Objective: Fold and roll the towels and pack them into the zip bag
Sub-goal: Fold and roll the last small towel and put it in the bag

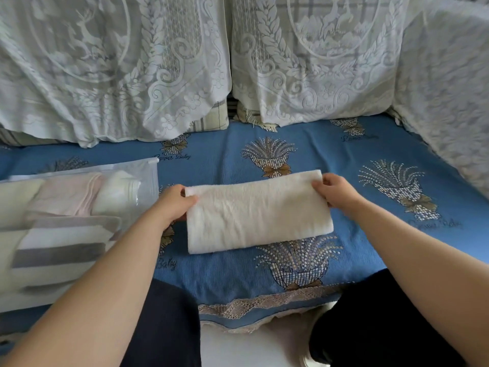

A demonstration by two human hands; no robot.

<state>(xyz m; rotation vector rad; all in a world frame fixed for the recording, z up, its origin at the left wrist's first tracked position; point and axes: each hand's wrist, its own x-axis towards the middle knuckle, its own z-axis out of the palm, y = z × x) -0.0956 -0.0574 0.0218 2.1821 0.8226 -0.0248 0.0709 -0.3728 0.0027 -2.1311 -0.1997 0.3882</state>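
A cream towel (258, 213), fluffy terry folded into a long rectangle, lies across the middle of the blue knitted sofa cover (344, 160), near its lace-trimmed front edge. The left hand (176, 203) pinches its far left corner, thumb on top; the right hand (337, 192) grips the far right corner with curled fingers. At the seat's left edge a frosted plastic zip bag (148, 181) holds rolled towels; a grey-and-white striped towel (63, 250) lies in front
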